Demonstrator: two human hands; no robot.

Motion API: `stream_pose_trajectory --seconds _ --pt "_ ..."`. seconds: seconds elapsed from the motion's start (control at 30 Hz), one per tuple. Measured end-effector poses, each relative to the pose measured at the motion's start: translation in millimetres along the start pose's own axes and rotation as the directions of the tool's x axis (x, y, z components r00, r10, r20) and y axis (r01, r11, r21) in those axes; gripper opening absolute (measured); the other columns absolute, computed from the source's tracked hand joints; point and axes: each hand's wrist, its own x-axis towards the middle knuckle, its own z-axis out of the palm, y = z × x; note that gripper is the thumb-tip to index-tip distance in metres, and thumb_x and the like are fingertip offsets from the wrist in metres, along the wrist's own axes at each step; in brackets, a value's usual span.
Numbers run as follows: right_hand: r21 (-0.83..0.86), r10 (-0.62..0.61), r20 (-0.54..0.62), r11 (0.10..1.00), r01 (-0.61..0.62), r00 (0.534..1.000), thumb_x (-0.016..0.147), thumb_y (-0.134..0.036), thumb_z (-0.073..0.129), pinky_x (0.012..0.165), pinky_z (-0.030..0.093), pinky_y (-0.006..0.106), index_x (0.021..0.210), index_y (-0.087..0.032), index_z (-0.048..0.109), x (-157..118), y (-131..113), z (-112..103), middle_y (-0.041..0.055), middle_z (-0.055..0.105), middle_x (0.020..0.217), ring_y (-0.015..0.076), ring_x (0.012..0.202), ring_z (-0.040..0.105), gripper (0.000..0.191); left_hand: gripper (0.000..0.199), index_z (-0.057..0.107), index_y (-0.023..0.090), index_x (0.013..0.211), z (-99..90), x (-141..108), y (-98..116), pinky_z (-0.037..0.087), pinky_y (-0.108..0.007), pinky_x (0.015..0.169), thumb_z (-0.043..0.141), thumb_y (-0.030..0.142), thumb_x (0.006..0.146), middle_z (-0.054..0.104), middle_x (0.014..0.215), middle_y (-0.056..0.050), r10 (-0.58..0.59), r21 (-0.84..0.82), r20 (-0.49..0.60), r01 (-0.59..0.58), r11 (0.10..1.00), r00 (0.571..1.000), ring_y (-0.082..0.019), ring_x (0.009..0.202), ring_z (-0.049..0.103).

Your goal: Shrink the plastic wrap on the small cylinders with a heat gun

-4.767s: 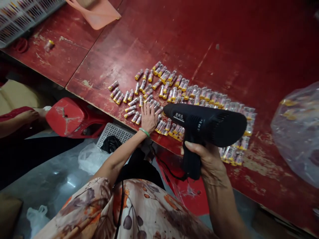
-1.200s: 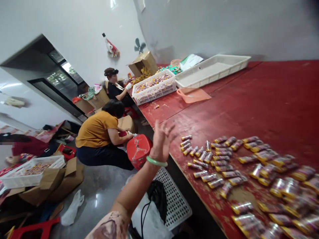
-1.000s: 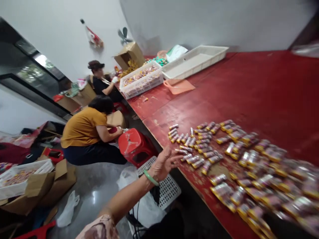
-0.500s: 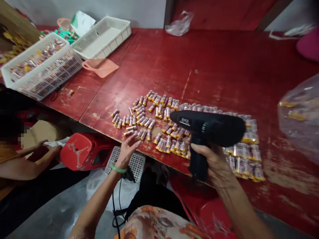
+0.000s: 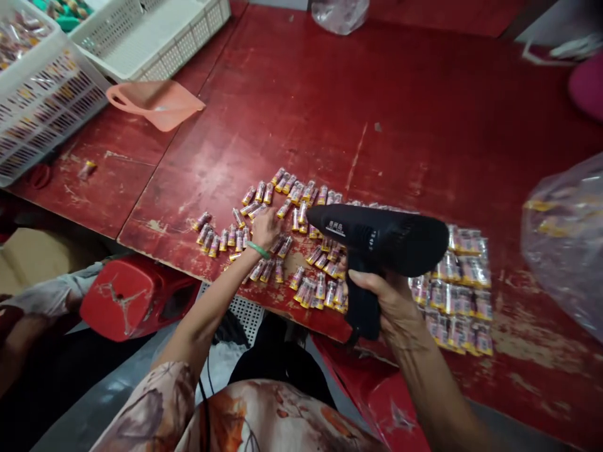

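My right hand [image 5: 393, 298] is wrapped round the handle of a black hair dryer [image 5: 372, 235], its nozzle pointing left over the table. Small cylinders with shiny clear wraps and yellow ends [image 5: 320, 285] lie loose in clusters under and left of the nozzle. To the right, more of them lie in tight rows [image 5: 464, 301], partly hidden by the dryer. My left hand [image 5: 266, 229], with a green bangle [image 5: 258, 250] at the wrist, is down among the loose cylinders. Its fingers are mostly hidden, so whether it grips any cannot be made out.
An orange scoop [image 5: 176, 103], a filled white basket [image 5: 51, 103] and a white tray [image 5: 176, 53] stand at the left of the red table [image 5: 292, 119]. A clear bag [image 5: 565, 232] lies right. Another person's arm [image 5: 28, 333] and a red stool [image 5: 117, 298] are lower left.
My left hand has moved up and right from the table edge, from spread fingers to down among the cylinders. My right hand still holds the dryer. The view has tilted down.
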Motion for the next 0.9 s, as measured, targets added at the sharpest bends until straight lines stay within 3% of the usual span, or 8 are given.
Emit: stream_pose_trajectory --seconds 0.17,0.27,0.43,0.6,0.7,0.9 --pt "-0.025 0.020 -0.152 0.999 -0.024 0.988 0.050 -0.031 0.089 0.038 0.047 0.026 0.106 -0.025 0.071 9.0 -7.7 7.3 -0.0021 0.070 0.069 0.0146 0.045 0.056 0.059 0.056 0.054 0.007 0.129 38.5 29.5 35.4 0.042 -0.044 0.100 0.065 0.043 0.087 0.060 0.127 -0.023 -0.048 0.044 0.024 0.047 0.998 0.999 -0.036 0.120 0.054" --pt "-0.028 0.050 -0.179 0.998 -0.055 0.983 0.050 -0.030 0.088 0.041 0.048 0.027 0.101 -0.025 0.072 4.1 -6.1 3.8 -0.0028 0.066 0.061 0.0149 0.046 0.055 0.053 0.062 0.046 0.006 0.136 49.5 33.0 48.2 0.039 -0.048 0.103 0.064 0.041 0.087 0.053 0.135 -0.026 -0.087 0.077 0.048 0.084 0.994 0.995 -0.039 0.125 0.049" --pt "-0.010 0.106 -0.142 0.994 -0.108 0.984 0.051 -0.031 0.089 0.043 0.049 0.028 0.077 -0.023 0.070 9.6 0.5 13.5 -0.0008 0.068 0.066 0.0149 0.048 0.056 0.034 0.055 0.046 0.008 0.137 39.2 24.9 36.1 0.035 -0.050 0.106 0.059 0.029 0.087 0.051 0.139 -0.025 -0.081 0.097 0.059 0.075 0.992 0.995 -0.039 0.127 0.047" --pt "0.035 0.033 -0.047 0.999 -0.031 0.998 0.054 -0.029 0.089 0.047 0.051 0.026 0.084 -0.023 0.070 35.8 5.4 35.9 -0.0035 0.067 0.068 0.0140 0.052 0.058 0.036 0.049 0.053 0.009 0.132 24.9 9.6 17.4 0.033 -0.047 0.110 0.060 0.034 0.090 0.050 0.140 -0.022 -0.006 0.094 0.035 0.003 0.996 0.999 -0.037 0.128 0.044" --pt "-0.001 0.070 0.024 0.998 -0.070 0.997 0.055 -0.031 0.089 0.042 0.047 0.025 0.081 -0.020 0.070 46.3 6.8 39.1 -0.0027 0.067 0.067 0.0126 0.047 0.055 0.034 0.035 0.064 0.015 0.119 21.4 1.1 16.1 0.033 -0.049 0.108 0.058 0.037 0.092 0.053 0.132 -0.019 -0.007 0.129 0.007 0.006 0.992 1.000 -0.036 0.126 0.044" --pt "-0.006 0.088 -0.075 0.996 -0.089 0.993 0.055 -0.029 0.090 0.045 0.050 0.026 0.087 -0.022 0.072 28.6 5.0 24.8 -0.0021 0.070 0.074 0.0136 0.050 0.058 0.038 0.027 0.069 0.019 0.106 11.1 -9.9 25.6 0.037 -0.053 0.096 0.050 0.033 0.095 0.061 0.113 -0.018 -0.035 0.193 0.116 0.013 0.981 0.993 -0.037 0.113 0.051"
